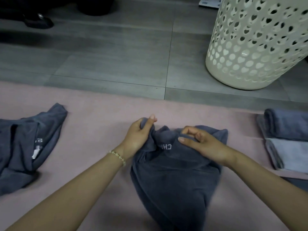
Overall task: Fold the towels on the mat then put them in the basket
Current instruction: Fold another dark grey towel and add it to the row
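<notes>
A dark blue towel (171,174) with white letters lies bunched on the pink mat (100,124) in front of me. My left hand (138,134) grips its far left corner, fingers curled round the cloth. My right hand (200,142) pinches a fold near the towel's top edge. A second crumpled blue towel (25,147) lies at the left of the mat. Folded towels (286,139) are stacked at the right edge. The white perforated basket (256,47) stands on the floor beyond the mat, at the upper right.
Grey tiled floor (116,55) stretches beyond the mat. A person's black shoe (38,21) is at the top left. A flat light object (210,2) lies behind the basket.
</notes>
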Demonstrator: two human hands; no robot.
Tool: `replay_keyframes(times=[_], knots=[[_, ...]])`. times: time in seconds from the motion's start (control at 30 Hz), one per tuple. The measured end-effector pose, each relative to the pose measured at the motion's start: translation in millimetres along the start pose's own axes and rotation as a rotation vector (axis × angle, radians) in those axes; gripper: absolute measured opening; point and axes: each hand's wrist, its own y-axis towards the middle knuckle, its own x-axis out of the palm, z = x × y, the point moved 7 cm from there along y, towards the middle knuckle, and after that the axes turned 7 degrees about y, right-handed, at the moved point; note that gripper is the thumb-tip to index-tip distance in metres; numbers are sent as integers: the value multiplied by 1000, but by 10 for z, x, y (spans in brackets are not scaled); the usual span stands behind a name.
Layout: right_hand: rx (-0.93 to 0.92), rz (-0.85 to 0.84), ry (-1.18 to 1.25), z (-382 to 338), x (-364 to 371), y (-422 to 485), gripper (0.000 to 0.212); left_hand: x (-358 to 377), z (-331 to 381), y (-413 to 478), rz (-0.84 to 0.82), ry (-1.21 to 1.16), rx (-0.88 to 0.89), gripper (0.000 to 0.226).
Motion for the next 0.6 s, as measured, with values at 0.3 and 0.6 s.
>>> replay_keyframes(times=[0.3, 0.6], knots=[[-15, 77, 99, -354, -183, -436, 18, 414, 398, -333, -304, 61, -32, 45], [-64, 131, 29, -584, -287, -675, 11, 426, 583, -605, -405, -209, -212, 25]])
